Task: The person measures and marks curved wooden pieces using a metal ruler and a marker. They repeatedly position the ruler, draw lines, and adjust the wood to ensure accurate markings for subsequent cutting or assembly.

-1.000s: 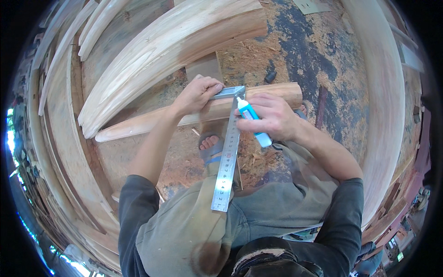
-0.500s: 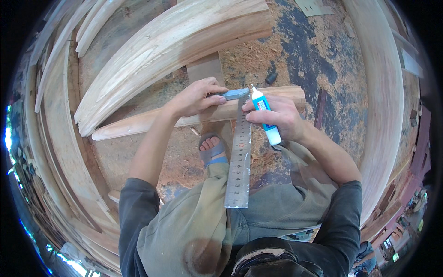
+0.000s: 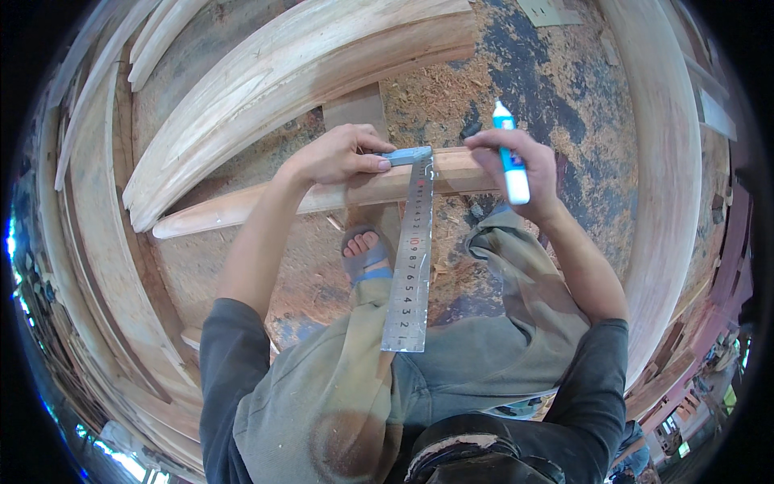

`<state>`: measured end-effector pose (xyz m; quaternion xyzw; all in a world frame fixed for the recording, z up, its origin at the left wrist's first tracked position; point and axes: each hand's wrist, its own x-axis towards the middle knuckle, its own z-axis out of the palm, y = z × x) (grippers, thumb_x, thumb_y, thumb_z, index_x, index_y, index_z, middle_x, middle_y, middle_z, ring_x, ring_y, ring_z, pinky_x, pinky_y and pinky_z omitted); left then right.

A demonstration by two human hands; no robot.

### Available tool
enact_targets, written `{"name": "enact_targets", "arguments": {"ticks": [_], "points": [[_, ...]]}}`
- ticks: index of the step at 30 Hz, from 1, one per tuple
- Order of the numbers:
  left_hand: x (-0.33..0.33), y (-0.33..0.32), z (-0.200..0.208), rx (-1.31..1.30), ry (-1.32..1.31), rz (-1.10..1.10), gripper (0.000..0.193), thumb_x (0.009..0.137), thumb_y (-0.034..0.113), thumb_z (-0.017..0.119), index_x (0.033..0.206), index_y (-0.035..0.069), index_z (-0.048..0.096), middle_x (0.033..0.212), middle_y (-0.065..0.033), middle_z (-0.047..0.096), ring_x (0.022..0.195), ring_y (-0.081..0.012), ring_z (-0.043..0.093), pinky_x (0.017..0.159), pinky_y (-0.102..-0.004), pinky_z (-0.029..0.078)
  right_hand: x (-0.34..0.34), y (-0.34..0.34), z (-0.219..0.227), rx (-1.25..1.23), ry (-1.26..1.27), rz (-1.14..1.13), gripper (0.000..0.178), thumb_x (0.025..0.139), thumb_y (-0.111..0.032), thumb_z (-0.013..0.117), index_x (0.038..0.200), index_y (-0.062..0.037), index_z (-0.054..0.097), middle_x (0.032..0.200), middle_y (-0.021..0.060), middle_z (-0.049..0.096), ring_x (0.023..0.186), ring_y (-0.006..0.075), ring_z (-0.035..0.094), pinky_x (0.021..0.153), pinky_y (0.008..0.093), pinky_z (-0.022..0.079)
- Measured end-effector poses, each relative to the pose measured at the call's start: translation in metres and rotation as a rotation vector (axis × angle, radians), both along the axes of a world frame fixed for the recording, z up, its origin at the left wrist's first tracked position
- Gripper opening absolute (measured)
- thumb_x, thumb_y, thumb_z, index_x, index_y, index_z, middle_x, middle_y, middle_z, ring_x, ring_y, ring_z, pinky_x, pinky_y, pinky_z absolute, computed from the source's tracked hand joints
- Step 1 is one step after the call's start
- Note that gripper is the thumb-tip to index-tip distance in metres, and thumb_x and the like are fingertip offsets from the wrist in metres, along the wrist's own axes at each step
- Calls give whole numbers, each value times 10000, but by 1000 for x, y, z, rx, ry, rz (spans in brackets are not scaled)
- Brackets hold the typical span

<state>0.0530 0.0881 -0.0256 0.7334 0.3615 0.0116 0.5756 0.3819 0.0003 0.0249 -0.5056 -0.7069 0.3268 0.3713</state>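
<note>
My left hand pinches the blue-grey handle of a try square between thumb and fingers. The handle lies along a slim, tapering wooden piece, and its steel ruler blade crosses the wood and extends back over my lap. To the right, my right hand grips a white and blue correction pen, its white tip pointing up and away from me. The pen is apart from the square. This hand hides part of the wooden piece's right end.
Beyond the slim piece lies a large curved timber. Another long, pale curved timber runs along the right side. Boards line the left. Sawdust covers the dark floor, where a small black object lies. My sandalled foot is beneath the work.
My right hand has moved away from the blade, to the right and slightly farther out, carrying the pen. My left hand still holds the square in nearly the same place.
</note>
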Motion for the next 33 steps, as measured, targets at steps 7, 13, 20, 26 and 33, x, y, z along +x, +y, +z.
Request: {"name": "enact_targets", "arguments": {"ticks": [7, 13, 20, 26, 33], "points": [[-5, -3, -16, 120, -11, -56, 389, 1017, 314, 773, 1336, 94, 807, 1231, -135, 727, 1139, -304, 692, 1005, -441, 560, 12, 12, -18, 17, 17, -91, 313, 1032, -17, 744, 1339, -74, 713, 1165, 121, 810, 1068, 237, 784, 938, 377, 602], [6, -9, -16, 59, -83, 53, 472, 901, 356, 887, 1281, 83, 828, 1166, -188, 745, 1103, -342, 708, 949, -438, 558, 3, 16, -21, -185, 266, -20, 366, 1159, -203, 586, 1475, -21, 615, 1034, 102, 793, 954, 155, 743, 839, 300, 571], [8, -9, -22, 71, -104, 37, 467, 900, 311, 881, 1293, 68, 817, 1177, -196, 773, 1128, -341, 721, 952, -439, 561, 7, 11, -18, -276, 204, -2, 440, 1200, -320, 526, 1534, -36, 568, 1011, 62, 775, 909, 116, 694, 795, 280, 543], [10, -7, -25, -18, -86, 84, 472, 896, 302, 894, 1297, 65, 816, 1196, -169, 809, 1087, -290, 755, 931, -410, 576, 5, 12, -18, -307, 249, -46, 375, 1187, -253, 538, 1480, -24, 591, 981, 66, 784, 900, 124, 717, 775, 282, 544], [9, -6, -30, -49, -100, 90, 483, 898, 299, 903, 1311, 64, 811, 1217, -165, 818, 1089, -284, 764, 937, -406, 581, 5, 13, -19, -292, 285, -53, 387, 1195, -275, 525, 1485, -24, 583, 982, 63, 773, 895, 114, 697, 778, 283, 538]]}}
